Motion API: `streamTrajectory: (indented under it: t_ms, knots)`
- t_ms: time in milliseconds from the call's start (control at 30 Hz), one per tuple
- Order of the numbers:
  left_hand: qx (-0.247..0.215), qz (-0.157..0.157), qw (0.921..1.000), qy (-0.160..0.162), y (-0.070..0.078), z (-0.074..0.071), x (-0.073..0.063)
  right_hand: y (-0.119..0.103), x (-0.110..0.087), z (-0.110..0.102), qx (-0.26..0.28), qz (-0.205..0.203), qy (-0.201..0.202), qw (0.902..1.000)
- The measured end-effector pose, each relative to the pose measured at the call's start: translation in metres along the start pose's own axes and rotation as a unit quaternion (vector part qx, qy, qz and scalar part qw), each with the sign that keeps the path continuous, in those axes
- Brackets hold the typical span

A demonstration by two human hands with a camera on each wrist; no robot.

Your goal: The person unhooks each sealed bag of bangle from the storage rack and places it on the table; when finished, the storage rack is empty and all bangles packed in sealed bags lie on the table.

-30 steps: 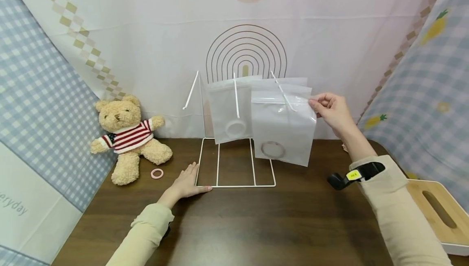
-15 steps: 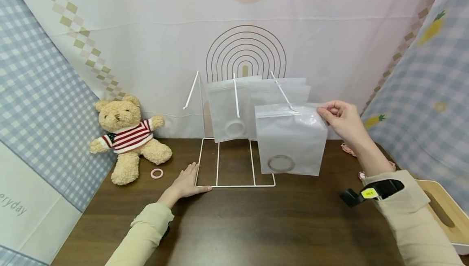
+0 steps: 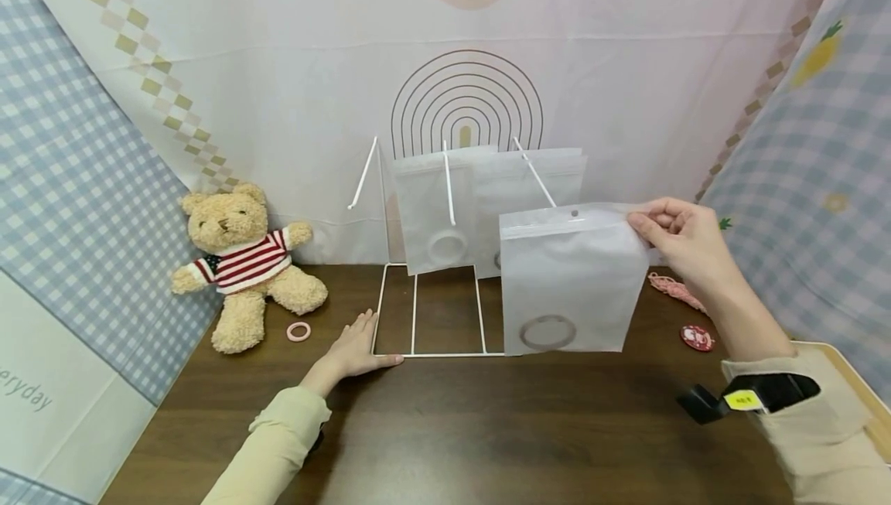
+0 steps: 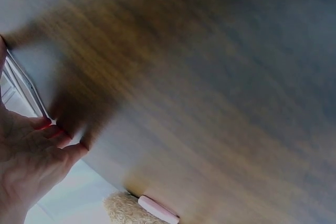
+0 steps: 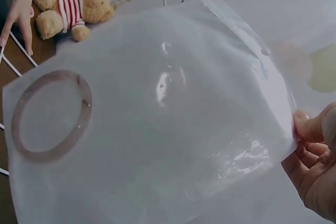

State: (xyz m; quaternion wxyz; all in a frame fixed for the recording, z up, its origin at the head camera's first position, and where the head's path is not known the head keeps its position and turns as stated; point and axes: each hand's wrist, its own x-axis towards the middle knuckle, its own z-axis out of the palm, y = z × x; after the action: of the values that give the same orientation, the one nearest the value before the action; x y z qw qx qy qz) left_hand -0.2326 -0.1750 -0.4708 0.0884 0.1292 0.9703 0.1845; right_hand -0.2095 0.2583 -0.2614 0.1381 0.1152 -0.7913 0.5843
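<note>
My right hand (image 3: 685, 246) pinches the upper right corner of a translucent zip bag (image 3: 567, 281). A brownish bangle (image 5: 86, 95) lies at the bottom of that bag. Its hang hole shows near the top edge, apart from the right prong of a white wire display rack (image 3: 431, 355). Fingers spread, my left hand (image 3: 356, 346) rests at the rack's front left corner, on the base wire and tabletop. Two more zip bags hang on the rack: one with a whitish ring (image 3: 438, 219) in the middle, another (image 3: 532, 168) at the right, partly hidden.
A teddy bear (image 3: 247, 257) in a striped top sits at the left, with a pink ring (image 3: 298, 332) in front of it. At the right lie a pink braided cord (image 3: 674, 288) and a red round patterned piece (image 3: 697, 338). A wood-topped box (image 3: 838, 370) is partly behind the right arm.
My right hand has drawn the front bag along the right prong toward me and to the right, off its end. The left hand has stayed on the rack.
</note>
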Motion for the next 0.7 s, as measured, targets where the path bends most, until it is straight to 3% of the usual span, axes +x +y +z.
streamTrajectory:
  t_ms: [167, 300, 467, 567, 700]
  knots:
    - [0.000, 0.001, 1.0000, 0.003, -0.001, 0.001, 0.001, 0.010, -0.010, -0.017, 0.031, 0.012, -0.017, 0.9993]
    - [-0.001, 0.000, 1.0000, 0.005, -0.002, 0.001, 0.001, 0.030, -0.014, -0.034, -0.013, 0.035, -0.037, 0.9986]
    - [-0.005, -0.001, 1.0000, 0.004, -0.002, 0.002, 0.001, 0.060, -0.007, -0.055, -0.122, 0.060, -0.050, 0.9895]
    - [-0.005, -0.002, 1.0000, 0.002, 0.000, 0.001, 0.000, 0.081, 0.005, -0.062, -0.201, 0.066, -0.050, 0.9762]
    - [-0.028, 0.006, 0.9996, 0.009, 0.000, 0.001, -0.003, 0.113, 0.025, -0.066, -0.245, 0.085, -0.049, 0.9645]
